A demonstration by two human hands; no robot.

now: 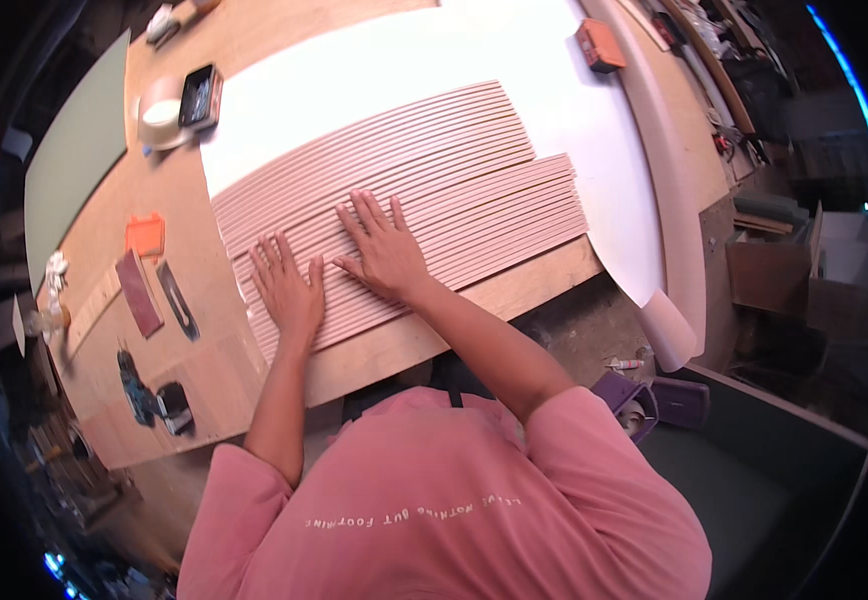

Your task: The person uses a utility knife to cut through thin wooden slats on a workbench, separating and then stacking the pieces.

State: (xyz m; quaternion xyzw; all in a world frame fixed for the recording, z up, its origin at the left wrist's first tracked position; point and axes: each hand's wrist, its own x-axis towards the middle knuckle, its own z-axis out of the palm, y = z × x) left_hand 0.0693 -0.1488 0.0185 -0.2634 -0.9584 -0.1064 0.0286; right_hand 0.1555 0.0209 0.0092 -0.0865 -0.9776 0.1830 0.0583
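Ridged pinkish-brown fluted panels (474, 150), made up of long parallel strips, lie across a white sheet (334, 70) on the workbench. My left hand (286, 290) rests flat on the panels near their left end, fingers spread. Further right and slightly farther from me, my right hand (386, 250) also presses flat on the ridges with its fingers apart. Neither hand grips anything. The nearer group of strips reaches further right than the farther group, so the right ends are stepped.
A cordless drill (136, 388), a dark red flat strip (140, 293), an orange piece (145, 235) and a tape roll (161, 113) lie left on the wooden bench (194, 350). An orange box (600, 46) sits far right beside the curled sheet edge (669, 330). A purple container (634, 400) stands below.
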